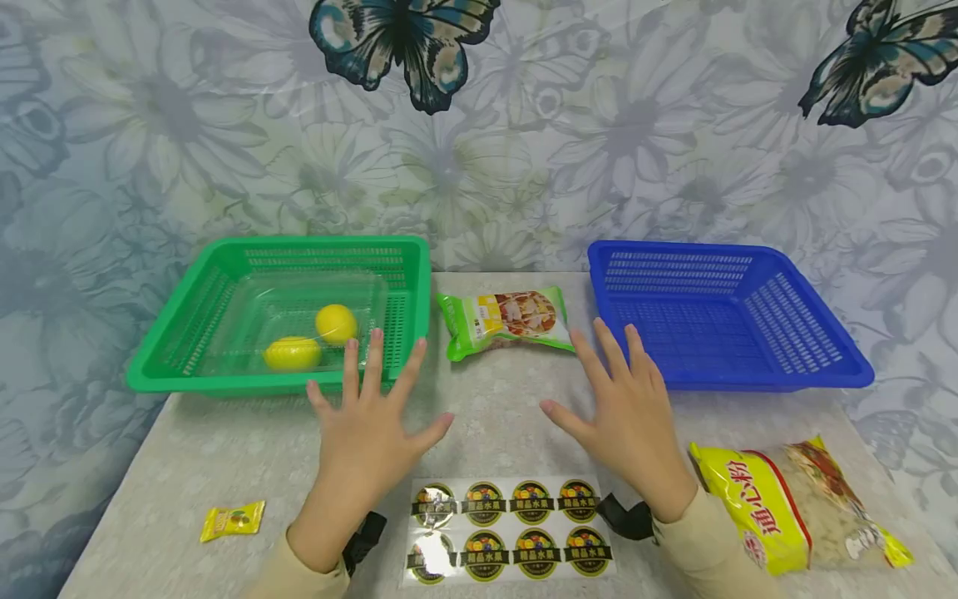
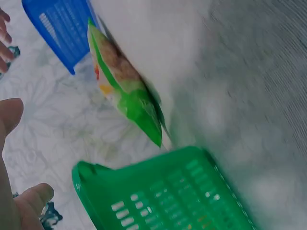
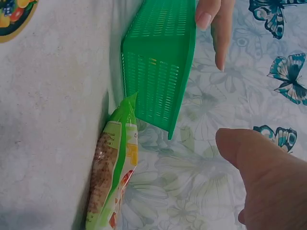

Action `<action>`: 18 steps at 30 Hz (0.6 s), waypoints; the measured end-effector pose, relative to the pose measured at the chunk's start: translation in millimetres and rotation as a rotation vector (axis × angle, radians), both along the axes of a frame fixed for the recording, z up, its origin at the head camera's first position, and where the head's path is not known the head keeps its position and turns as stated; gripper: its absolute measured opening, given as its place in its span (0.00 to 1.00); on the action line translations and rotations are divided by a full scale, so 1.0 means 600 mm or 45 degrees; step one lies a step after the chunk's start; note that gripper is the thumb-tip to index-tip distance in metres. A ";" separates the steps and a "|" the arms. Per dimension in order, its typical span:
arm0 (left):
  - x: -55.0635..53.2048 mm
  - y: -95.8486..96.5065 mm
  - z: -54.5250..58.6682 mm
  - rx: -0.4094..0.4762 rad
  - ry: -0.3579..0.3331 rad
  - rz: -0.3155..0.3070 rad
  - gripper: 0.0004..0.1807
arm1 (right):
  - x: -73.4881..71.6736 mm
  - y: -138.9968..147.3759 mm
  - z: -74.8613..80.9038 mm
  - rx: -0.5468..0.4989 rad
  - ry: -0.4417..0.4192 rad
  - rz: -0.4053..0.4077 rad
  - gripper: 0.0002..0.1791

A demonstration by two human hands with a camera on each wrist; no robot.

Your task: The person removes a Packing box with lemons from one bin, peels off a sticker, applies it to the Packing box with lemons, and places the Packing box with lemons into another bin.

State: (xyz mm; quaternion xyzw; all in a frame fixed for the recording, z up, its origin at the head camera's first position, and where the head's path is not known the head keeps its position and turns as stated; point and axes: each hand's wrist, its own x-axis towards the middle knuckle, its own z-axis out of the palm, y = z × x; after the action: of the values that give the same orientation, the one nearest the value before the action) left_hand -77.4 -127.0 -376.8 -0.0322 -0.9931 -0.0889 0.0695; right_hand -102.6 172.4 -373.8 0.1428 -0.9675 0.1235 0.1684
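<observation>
My left hand is held with fingers spread over the table, in front of a green basket. Inside that basket a clear plastic container sits with two yellow lemons. Fingers spread too, my right hand hovers in front of a blue basket. Neither hand holds anything. Between the baskets lies a green and white food packet, seen side-on in both wrist views. A sheet of round stickers lies between my forearms.
A yellow pasta bag lies at the right, beside my right forearm. At the left front is a small yellow wrapped packet. Behind the table rises a flowered wall with butterflies.
</observation>
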 end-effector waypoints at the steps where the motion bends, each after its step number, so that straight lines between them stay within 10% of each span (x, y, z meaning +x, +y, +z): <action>1: 0.001 -0.008 0.002 -0.004 0.004 0.008 0.53 | -0.003 -0.003 0.001 -0.004 0.000 0.009 0.52; 10: -0.003 -0.112 0.031 -0.040 0.143 0.057 0.60 | -0.032 -0.034 0.012 -0.060 -0.012 0.123 0.51; 18: -0.007 -0.219 0.050 -0.047 0.087 0.127 0.65 | -0.058 -0.088 0.027 -0.182 -0.136 0.256 0.49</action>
State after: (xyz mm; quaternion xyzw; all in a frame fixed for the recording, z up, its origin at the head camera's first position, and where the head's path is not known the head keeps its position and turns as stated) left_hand -81.7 -258.5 -346.7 0.0130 -0.9920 -0.0658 0.1073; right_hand -137.2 119.8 -357.4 0.2200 -0.9446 0.2158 0.1131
